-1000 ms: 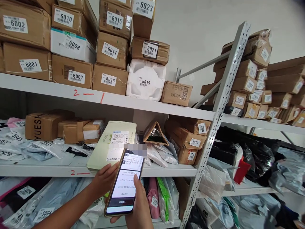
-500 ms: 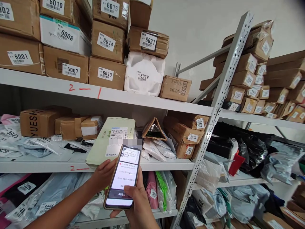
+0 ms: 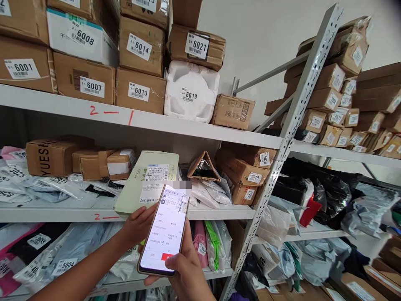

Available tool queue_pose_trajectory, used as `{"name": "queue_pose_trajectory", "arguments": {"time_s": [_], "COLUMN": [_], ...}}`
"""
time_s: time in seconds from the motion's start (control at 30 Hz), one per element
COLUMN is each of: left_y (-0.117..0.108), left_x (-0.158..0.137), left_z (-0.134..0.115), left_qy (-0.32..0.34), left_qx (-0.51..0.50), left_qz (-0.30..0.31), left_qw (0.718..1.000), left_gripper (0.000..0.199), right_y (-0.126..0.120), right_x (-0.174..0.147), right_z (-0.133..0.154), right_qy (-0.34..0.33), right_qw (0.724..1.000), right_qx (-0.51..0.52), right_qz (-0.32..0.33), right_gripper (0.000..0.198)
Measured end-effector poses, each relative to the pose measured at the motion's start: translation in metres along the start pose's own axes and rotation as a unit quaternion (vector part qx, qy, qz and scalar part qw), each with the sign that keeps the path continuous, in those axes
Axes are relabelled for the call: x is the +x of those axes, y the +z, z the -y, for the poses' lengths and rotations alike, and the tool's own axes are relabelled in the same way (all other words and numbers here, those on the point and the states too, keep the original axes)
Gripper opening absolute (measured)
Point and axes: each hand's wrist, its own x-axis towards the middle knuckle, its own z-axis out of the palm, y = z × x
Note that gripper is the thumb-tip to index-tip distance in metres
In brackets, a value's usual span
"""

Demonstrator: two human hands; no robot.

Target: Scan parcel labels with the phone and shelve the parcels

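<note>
My right hand (image 3: 189,267) is wrapped round a smartphone (image 3: 164,234), its thumb resting near a red button at the bottom of the lit screen. Behind the phone, a pale green box (image 3: 131,190) lies tilted on the middle shelf, with a white shipping label (image 3: 153,186) on its face. My left hand (image 3: 138,225) is at the lower edge of this box and appears to grip it; the phone hides most of its fingers. The top of the phone overlaps the lower right part of the box.
Numbered cartons (image 3: 140,90) and a white foam box (image 3: 191,94) line the upper shelf (image 3: 188,125). Bagged parcels (image 3: 62,242) fill the lower shelf. A slotted metal upright (image 3: 269,184) stands at the right, with a second loaded rack beyond it.
The phone screen has switched from a pop-up listing numbers to a white form with a red button. My right thumb has moved slightly down. My left hand stays at the box.
</note>
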Motion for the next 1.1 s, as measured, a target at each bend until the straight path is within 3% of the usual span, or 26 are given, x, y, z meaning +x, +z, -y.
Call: {"name": "queue_pose_trajectory", "arguments": {"time_s": [0.37, 0.53, 0.77, 1.1], "left_y": [0.000, 0.002, 0.007, 0.011], "left_x": [-0.004, -0.007, -0.014, -0.020], "left_z": [-0.005, -0.003, -0.001, -0.001], "left_qy": [-0.021, -0.006, 0.016, 0.023], "left_qx": [0.002, 0.009, 0.052, 0.084], "left_qz": [-0.003, 0.002, 0.011, 0.011], "left_qw": [1.000, 1.000, 0.998, 0.996], "left_gripper": [0.036, 0.035, 0.030, 0.017], "right_y": [-0.002, -0.002, -0.012, -0.016], "right_x": [-0.011, -0.015, -0.017, -0.013], "right_z": [-0.002, -0.001, -0.003, -0.003], "right_qy": [-0.030, -0.016, -0.003, -0.017], "right_qw": [0.999, 1.000, 0.996, 0.997], "right_qx": [-0.024, -0.021, -0.028, -0.029], "right_qz": [-0.005, -0.015, -0.079, -0.065], "right_gripper": [0.111, 0.121, 0.135, 0.138]}}
